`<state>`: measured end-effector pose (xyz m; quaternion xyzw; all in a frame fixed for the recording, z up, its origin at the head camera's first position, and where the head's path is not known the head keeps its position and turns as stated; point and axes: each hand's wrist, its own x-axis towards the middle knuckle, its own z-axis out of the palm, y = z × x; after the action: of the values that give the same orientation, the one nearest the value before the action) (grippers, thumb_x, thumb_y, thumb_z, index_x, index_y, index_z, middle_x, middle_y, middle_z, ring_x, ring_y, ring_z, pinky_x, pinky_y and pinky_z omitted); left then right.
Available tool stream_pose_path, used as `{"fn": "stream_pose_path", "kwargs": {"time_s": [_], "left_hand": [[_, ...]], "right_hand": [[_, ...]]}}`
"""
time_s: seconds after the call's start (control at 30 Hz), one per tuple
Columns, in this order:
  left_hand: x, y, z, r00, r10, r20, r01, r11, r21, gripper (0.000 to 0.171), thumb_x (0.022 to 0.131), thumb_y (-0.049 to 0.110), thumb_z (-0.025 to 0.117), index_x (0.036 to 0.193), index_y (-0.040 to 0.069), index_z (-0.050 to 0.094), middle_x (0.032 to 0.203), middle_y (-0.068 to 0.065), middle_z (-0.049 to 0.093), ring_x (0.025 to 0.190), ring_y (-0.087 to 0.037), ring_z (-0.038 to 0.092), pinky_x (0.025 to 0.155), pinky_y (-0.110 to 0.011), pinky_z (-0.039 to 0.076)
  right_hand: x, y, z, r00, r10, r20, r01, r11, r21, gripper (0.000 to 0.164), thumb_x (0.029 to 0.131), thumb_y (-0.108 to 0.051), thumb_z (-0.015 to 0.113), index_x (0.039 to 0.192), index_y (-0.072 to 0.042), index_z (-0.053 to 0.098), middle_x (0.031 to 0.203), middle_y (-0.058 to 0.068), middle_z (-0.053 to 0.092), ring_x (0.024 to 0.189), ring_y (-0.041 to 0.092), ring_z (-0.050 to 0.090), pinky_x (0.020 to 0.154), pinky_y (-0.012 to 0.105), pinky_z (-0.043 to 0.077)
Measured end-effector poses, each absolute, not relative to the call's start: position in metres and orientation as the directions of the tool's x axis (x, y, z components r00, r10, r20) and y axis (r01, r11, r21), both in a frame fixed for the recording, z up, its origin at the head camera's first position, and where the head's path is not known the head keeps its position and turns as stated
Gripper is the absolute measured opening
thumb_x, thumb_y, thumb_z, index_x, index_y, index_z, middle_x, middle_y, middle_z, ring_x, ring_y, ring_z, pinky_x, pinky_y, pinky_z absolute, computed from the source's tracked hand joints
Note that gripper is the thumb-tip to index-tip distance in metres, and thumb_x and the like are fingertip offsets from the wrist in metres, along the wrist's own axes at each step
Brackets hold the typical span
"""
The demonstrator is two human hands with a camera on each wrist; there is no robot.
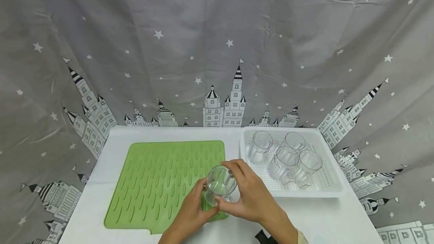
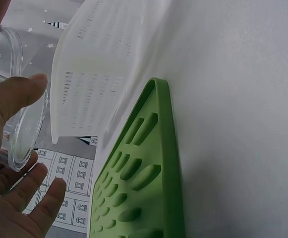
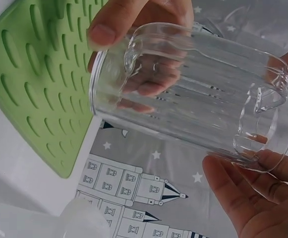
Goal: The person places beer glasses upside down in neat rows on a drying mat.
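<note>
Both hands hold one clear mug [image 1: 220, 185], its opening facing up toward the head camera, above the right edge of a green ridged mat [image 1: 159, 183]. My left hand [image 1: 192, 208] grips the mug low down; in the left wrist view its thumb lies on one side of the thick base and the fingers on the other. The right hand [image 1: 252, 191] pinches the upper end, thumb on the near side and fingers along the far rim. In the right wrist view the mug [image 3: 183, 94] lies across the picture, with the handle near the right hand's end.
To the right stands a white perforated tray [image 1: 330, 191] with several clear mugs [image 1: 287, 157] in it, grouped toward its left and middle. A white cloth [image 1: 234, 232] covers the table. Behind hangs a grey curtain [image 1: 190, 22] with stars and castles. A small black item [image 1: 263, 237] shows beside the right forearm.
</note>
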<state>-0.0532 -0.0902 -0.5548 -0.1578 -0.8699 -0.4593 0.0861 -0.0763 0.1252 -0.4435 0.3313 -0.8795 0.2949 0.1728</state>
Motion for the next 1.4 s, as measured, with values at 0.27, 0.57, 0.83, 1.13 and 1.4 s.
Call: {"fn": "stream_pose_path", "kwargs": {"time_s": [0.27, 0.57, 0.83, 1.13, 1.4], "left_hand": [[-0.053, -0.098, -0.555, -0.917, 0.193, 0.349, 0.395, 0.553, 0.734, 0.09, 0.073, 0.027, 0.1, 0.149, 0.023, 0.052, 0.138, 0.008, 0.067, 0.12, -0.012, 0.069, 0.1, -0.039, 0.064], [-0.051, -0.108, -0.548, -0.898, 0.207, 0.389, 0.438, 0.515, 0.737, 0.089, 0.073, 0.028, 0.101, 0.149, 0.026, 0.055, 0.139, 0.011, 0.065, 0.121, -0.011, 0.068, 0.1, -0.036, 0.063], [-0.052, -0.119, -0.532, -0.88, 0.225, 0.418, 0.473, 0.477, 0.741, 0.091, 0.069, 0.022, 0.101, 0.148, 0.024, 0.057, 0.138, 0.006, 0.065, 0.117, -0.012, 0.068, 0.102, -0.033, 0.063], [-0.051, -0.121, -0.519, -0.846, 0.216, 0.487, 0.531, 0.412, 0.74, 0.093, 0.064, 0.018, 0.102, 0.146, 0.019, 0.059, 0.138, 0.004, 0.066, 0.123, -0.01, 0.067, 0.108, -0.029, 0.06], [-0.049, -0.122, -0.505, -0.814, 0.196, 0.547, 0.577, 0.387, 0.719, 0.093, 0.058, 0.011, 0.099, 0.143, 0.015, 0.061, 0.134, 0.002, 0.068, 0.12, -0.01, 0.066, 0.108, -0.025, 0.057]], "right_hand": [[-0.078, 0.134, -0.445, -0.737, -0.479, 0.476, -0.673, 0.586, -0.451, 0.084, 0.079, -0.036, 0.089, 0.151, -0.012, 0.054, 0.138, 0.002, 0.062, 0.109, 0.013, 0.069, 0.093, 0.03, 0.064], [-0.078, 0.152, -0.453, -0.804, -0.423, 0.418, -0.595, 0.58, -0.557, 0.072, 0.091, -0.037, 0.085, 0.152, -0.019, 0.052, 0.142, -0.001, 0.061, 0.104, 0.012, 0.071, 0.086, 0.031, 0.065], [-0.08, 0.164, -0.466, -0.834, -0.419, 0.358, -0.547, 0.544, -0.636, 0.061, 0.104, -0.031, 0.07, 0.159, -0.023, 0.045, 0.146, -0.002, 0.059, 0.11, 0.014, 0.073, 0.094, 0.033, 0.066], [-0.073, 0.168, -0.479, -0.893, -0.389, 0.227, -0.425, 0.563, -0.709, 0.06, 0.11, -0.033, 0.059, 0.164, -0.038, 0.034, 0.149, -0.012, 0.056, 0.117, 0.015, 0.074, 0.097, 0.041, 0.066], [-0.07, 0.164, -0.486, -0.87, -0.443, 0.217, -0.447, 0.521, -0.727, 0.051, 0.112, -0.028, 0.056, 0.16, -0.037, 0.04, 0.154, -0.011, 0.055, 0.122, 0.017, 0.073, 0.103, 0.038, 0.064]]}}
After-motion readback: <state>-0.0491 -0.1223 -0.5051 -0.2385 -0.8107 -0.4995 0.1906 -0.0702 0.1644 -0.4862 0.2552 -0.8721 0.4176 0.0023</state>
